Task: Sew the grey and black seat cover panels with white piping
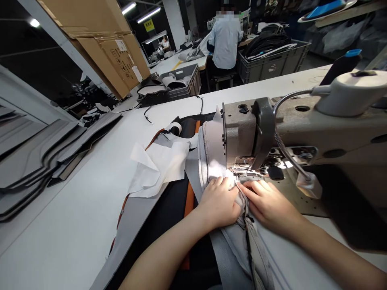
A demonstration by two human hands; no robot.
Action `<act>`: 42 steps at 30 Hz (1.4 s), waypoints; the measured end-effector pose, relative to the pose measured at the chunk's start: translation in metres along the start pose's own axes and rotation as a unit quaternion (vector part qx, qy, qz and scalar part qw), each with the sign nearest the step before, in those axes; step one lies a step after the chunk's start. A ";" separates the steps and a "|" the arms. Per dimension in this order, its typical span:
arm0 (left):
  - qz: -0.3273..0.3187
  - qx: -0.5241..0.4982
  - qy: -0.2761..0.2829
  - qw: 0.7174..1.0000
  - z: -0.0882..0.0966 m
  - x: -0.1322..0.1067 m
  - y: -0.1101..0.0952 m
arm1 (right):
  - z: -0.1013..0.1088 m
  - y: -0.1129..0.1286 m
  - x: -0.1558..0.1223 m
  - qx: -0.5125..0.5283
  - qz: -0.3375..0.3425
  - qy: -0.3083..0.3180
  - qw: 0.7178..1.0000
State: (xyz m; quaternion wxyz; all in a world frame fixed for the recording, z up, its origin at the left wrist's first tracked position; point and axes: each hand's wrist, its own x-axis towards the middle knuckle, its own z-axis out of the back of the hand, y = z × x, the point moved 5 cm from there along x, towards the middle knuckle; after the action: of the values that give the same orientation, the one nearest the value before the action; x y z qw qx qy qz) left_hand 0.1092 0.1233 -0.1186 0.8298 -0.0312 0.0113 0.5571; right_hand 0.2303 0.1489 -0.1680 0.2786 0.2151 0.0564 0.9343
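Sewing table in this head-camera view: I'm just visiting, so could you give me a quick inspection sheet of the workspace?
Surface: white table, with a sewing machine at the right.
Job's things: grey fabric panel runs under the machine's needle area.
Clutter: loose white sheets beside the panel; stacked grey panels at the left.
Hands: left hand and right hand both rest on the gathered fabric near the needle.
Cables: black cord lies on the table.
Surroundings: cardboard boxes, grey plastic crate, seated co-worker.
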 end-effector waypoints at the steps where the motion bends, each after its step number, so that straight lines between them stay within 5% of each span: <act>1: 0.000 -0.003 0.000 1.000 0.000 0.000 0.000 | 0.000 0.000 0.001 -0.019 0.005 0.001 1.000; 10: 0.015 -0.008 -0.020 1.000 -0.006 0.005 0.003 | 0.004 -0.003 0.014 -0.130 0.027 -0.013 0.991; 16: 0.037 -0.003 -0.049 0.998 -0.002 0.008 0.008 | -0.002 -0.018 0.011 -0.101 0.017 -0.022 0.994; 25: -0.050 -0.044 0.016 0.998 0.007 0.009 0.005 | 0.001 -0.015 0.010 0.027 -0.009 -0.024 0.999; 30: -0.098 -0.040 -0.010 0.994 0.009 0.023 0.019 | -0.003 -0.012 0.010 -0.009 -0.021 -0.043 0.999; 37: -0.194 -0.058 -0.037 0.979 0.000 0.042 0.037 | 0.012 -0.024 0.006 0.118 -0.081 -0.117 0.983; 39: -0.204 -0.070 -0.048 0.975 -0.004 0.042 0.041 | 0.023 -0.015 0.002 0.150 -0.045 -0.110 0.982; 42: -0.183 -0.081 -0.080 0.976 -0.004 0.033 0.048 | 0.036 0.015 -0.006 0.166 0.113 -0.078 0.976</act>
State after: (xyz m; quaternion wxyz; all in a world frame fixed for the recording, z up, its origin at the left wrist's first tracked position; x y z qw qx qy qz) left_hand 0.0774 0.1712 -0.1258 0.9106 -0.0555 -0.1064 0.3955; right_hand 0.2428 0.1325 -0.1343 0.1349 0.3355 0.1641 0.9178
